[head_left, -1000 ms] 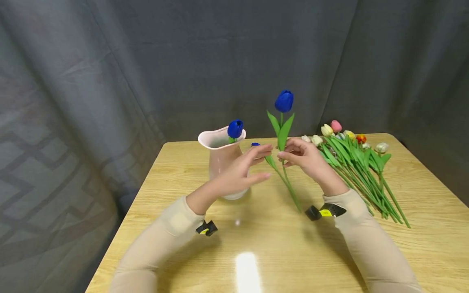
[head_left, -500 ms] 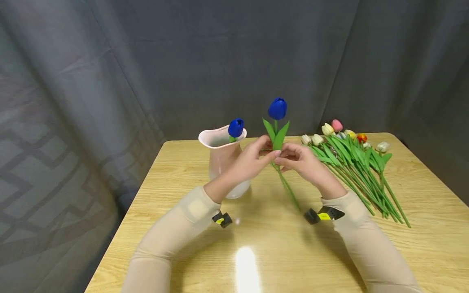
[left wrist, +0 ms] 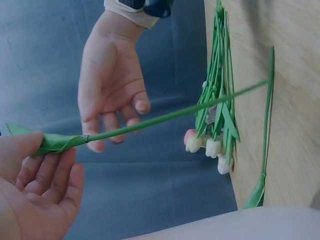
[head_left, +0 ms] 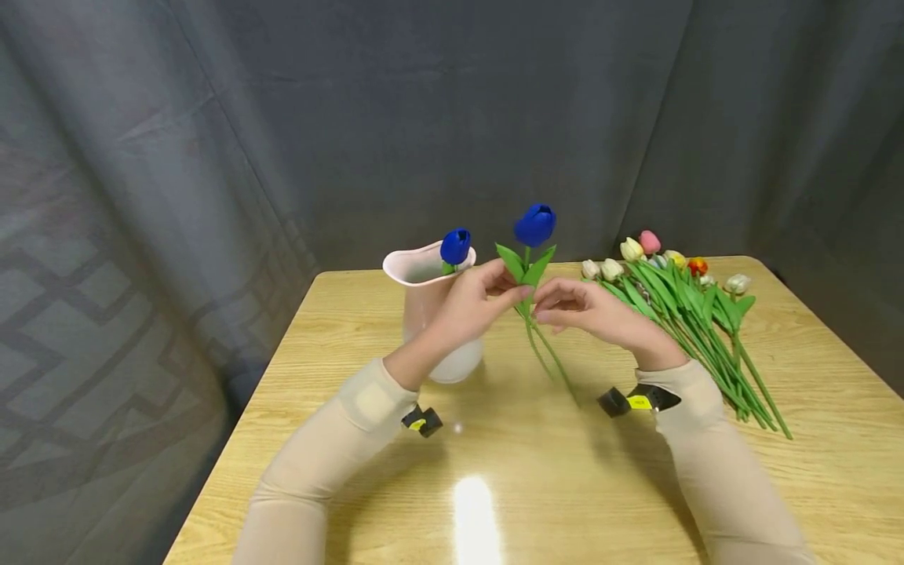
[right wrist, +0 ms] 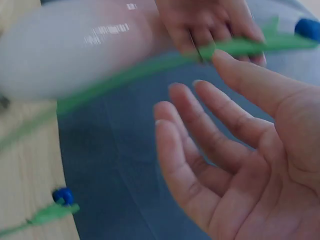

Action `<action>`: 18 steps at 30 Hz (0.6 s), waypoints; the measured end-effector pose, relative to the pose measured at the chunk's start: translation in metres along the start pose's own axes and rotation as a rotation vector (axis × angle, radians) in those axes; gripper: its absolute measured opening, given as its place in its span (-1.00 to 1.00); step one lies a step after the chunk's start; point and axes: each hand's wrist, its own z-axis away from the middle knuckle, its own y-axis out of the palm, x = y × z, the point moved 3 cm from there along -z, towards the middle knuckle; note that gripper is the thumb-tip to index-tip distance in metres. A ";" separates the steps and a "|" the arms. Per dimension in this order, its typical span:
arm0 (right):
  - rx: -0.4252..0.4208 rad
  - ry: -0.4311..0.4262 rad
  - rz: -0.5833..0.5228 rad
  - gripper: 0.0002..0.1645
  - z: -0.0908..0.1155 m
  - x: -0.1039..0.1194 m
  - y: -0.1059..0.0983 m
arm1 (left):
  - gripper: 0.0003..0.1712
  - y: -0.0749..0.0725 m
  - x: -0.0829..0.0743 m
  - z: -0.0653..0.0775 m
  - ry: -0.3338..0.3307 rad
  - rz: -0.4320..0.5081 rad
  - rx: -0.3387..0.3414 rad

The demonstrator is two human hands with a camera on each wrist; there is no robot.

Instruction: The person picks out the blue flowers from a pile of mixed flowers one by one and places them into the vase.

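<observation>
A blue tulip (head_left: 535, 225) stands roughly upright between my hands, its bloom at the top. My left hand (head_left: 469, 310) pinches it where the green leaves wrap the stem, thumb against fingers in the left wrist view. Close beside the stem is my right hand (right wrist: 240, 160), its fingers loosely bent and holding nothing. A pink-and-white vase (head_left: 459, 365) stands behind my left hand, partly covered by it. One blue tulip (head_left: 455, 246) leans at the vase's rim. Another blue tulip (right wrist: 62, 196) lies on the table, mostly hidden by my hands in the head view.
To the right lies a bunch of tulips (head_left: 692, 329) with white, pink, yellow and orange blooms, stems toward the front. The wooden table (head_left: 551, 486) reaches back to a dark grey curtain (head_left: 452, 118).
My left hand came in from the left and took the tulip by its leaves. My right hand let go and drew slightly right. The tulip sank a little and shifted left.
</observation>
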 end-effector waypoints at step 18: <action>-0.015 0.383 0.552 -0.56 0.000 -0.064 -0.062 | -0.86 -0.006 -0.011 0.009 0.074 0.034 0.036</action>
